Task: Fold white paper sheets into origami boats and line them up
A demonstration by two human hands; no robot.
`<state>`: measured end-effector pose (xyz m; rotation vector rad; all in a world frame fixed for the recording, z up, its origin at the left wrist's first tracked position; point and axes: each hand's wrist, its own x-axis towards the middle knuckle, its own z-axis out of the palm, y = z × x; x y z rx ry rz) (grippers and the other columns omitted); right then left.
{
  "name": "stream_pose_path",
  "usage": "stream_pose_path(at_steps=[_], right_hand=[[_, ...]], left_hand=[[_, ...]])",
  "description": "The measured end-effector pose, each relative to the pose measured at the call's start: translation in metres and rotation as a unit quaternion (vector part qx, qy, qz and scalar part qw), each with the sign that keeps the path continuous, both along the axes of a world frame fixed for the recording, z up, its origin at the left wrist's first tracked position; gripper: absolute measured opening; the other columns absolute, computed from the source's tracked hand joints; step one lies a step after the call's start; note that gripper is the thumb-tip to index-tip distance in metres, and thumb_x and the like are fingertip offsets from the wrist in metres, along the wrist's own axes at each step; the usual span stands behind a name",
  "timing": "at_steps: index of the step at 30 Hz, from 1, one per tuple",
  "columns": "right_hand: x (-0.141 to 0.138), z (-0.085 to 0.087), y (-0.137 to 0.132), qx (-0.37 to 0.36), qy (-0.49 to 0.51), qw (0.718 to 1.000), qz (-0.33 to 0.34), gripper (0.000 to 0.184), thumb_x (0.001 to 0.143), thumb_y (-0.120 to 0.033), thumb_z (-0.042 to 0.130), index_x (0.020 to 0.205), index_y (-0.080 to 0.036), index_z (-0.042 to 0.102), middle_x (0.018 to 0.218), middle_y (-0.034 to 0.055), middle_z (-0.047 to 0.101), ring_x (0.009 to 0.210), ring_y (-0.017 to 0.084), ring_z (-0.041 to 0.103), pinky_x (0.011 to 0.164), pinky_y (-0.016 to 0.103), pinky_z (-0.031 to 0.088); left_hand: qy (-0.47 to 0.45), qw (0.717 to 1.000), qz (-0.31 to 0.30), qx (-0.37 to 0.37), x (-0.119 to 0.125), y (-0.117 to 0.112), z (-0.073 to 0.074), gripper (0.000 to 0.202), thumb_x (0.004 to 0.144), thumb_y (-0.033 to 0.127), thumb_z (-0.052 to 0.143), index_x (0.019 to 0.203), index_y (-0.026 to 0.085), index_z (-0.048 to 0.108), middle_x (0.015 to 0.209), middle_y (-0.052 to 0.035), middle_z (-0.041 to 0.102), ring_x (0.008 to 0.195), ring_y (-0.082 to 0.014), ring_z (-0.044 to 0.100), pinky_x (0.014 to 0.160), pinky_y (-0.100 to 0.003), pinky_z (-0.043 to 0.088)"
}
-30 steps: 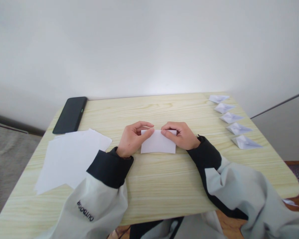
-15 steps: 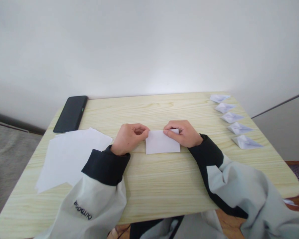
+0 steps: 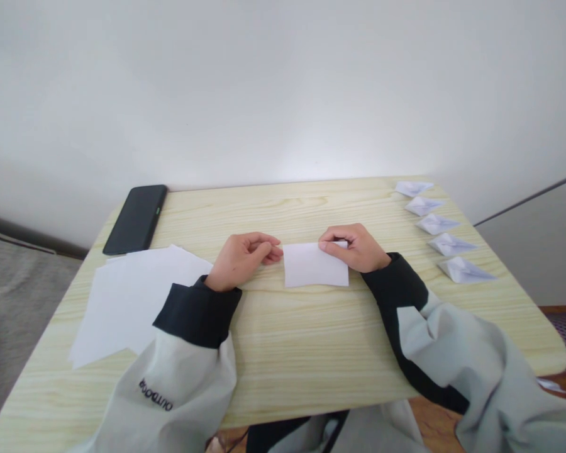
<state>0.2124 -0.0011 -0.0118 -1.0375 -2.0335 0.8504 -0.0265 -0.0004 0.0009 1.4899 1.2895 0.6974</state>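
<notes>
A small white folded sheet of paper [image 3: 311,267] lies near the middle of the table, its long side running left to right. My right hand [image 3: 353,247] pinches its upper edge toward the right, thumb on top and fingers behind. Just off the paper's left edge is my left hand [image 3: 248,259], fingers loosely stretched out and apart, with nothing seen in it. Farther left, partly under my left sleeve, lies a pile of white paper sheets [image 3: 132,296].
A black phone [image 3: 136,220] lies at the table's back left corner. Several folded white paper pieces [image 3: 436,224] with pointed ends form a row along the right side. The wooden table [image 3: 306,352] meets a white wall [image 3: 283,94] at its back.
My left hand has let go of the folded paper's left corner and its fingers have spread. My right hand has shifted the paper slightly right and toward the wall.
</notes>
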Motion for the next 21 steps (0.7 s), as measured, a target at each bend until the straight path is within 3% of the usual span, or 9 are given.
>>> stream_pose_path(at_steps=[3,7,13,15,21], right_hand=[[-0.004,0.002,-0.001,-0.007,-0.009,1.000,0.013,0.020,0.083,-0.029,0.055,0.072,-0.015,0.065,0.070,0.0025,0.067,0.063,0.011,0.058,0.058,0.021,0.041],[-0.012,0.001,-0.003,-0.006,-0.016,1.000,0.009,0.020,0.083,-0.030,0.055,0.074,-0.015,0.066,0.070,0.0025,0.068,0.062,0.011,0.058,0.055,0.021,0.040],[-0.016,-0.009,0.001,-0.008,-0.003,0.990,-0.144,0.024,0.076,-0.039,0.066,0.080,-0.016,0.067,0.062,-0.0009,0.060,0.053,0.009,0.049,0.051,0.022,0.037],[-0.016,-0.011,0.002,-0.011,-0.002,0.986,-0.167,0.024,0.077,-0.039,0.064,0.082,-0.016,0.068,0.060,-0.0015,0.058,0.053,0.010,0.048,0.052,0.023,0.037],[-0.016,-0.009,0.001,0.006,-0.003,0.991,-0.137,0.018,0.081,-0.030,0.057,0.077,-0.016,0.067,0.068,0.0010,0.063,0.055,0.009,0.048,0.053,0.023,0.037]], left_hand=[[0.027,0.998,-0.024,0.056,0.004,-0.003,0.000,0.034,0.080,0.042,0.057,0.094,0.014,0.069,0.077,-0.0033,0.071,0.067,-0.0143,0.064,0.062,-0.023,0.051],[0.073,0.990,-0.046,0.110,0.008,-0.005,0.000,0.030,0.078,0.044,0.060,0.081,0.016,0.072,0.072,-0.0014,0.070,0.059,-0.0118,0.056,0.054,-0.021,0.043],[0.066,0.988,0.028,0.137,0.007,-0.004,-0.004,0.032,0.078,0.044,0.060,0.081,0.014,0.069,0.076,-0.0035,0.071,0.063,-0.0138,0.057,0.058,-0.024,0.044],[0.082,0.985,0.032,0.151,0.007,-0.004,-0.004,0.031,0.080,0.044,0.058,0.082,0.015,0.069,0.076,-0.0037,0.071,0.064,-0.0144,0.058,0.059,-0.024,0.043],[0.119,0.979,0.007,0.167,0.007,-0.006,-0.001,0.030,0.081,0.042,0.055,0.080,0.015,0.068,0.072,-0.0019,0.069,0.059,-0.0124,0.053,0.055,-0.023,0.041]])
